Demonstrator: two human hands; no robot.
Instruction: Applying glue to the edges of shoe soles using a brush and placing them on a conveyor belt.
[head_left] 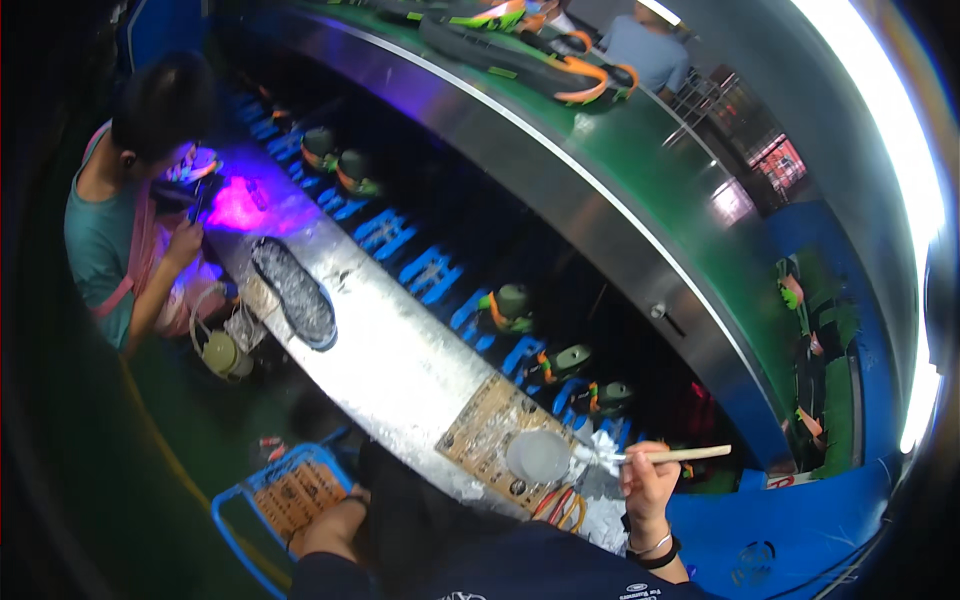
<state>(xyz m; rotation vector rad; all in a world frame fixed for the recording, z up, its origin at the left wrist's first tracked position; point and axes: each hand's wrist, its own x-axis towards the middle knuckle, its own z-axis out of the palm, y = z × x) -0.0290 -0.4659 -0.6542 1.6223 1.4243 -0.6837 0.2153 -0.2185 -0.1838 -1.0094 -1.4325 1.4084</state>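
Far left, well beyond the left grip (360, 495), a co-worker in a teal top (98, 235) leans over a patch of purple light (238, 203). A pale-green rounded container (226, 356) sits below the edge of the worktop (390, 372), a long metal slab bearing a dark sole-shaped piece (297, 295), ahead of that grip. The left grip itself is low beside brown cardboard (300, 497) on a blue frame; half lost against dark clothing, I can't tell whether it's open or closed.

Just left of the right grip (650, 485), a translucent round cup (538, 457) stands on a brown board (470, 432), presumably sparing the metal from spills and keeping the reach short. The right grip is closed around a pale wooden-handled brush (692, 454), tip toward the cup; holding the handle likely keeps the fingers clean.
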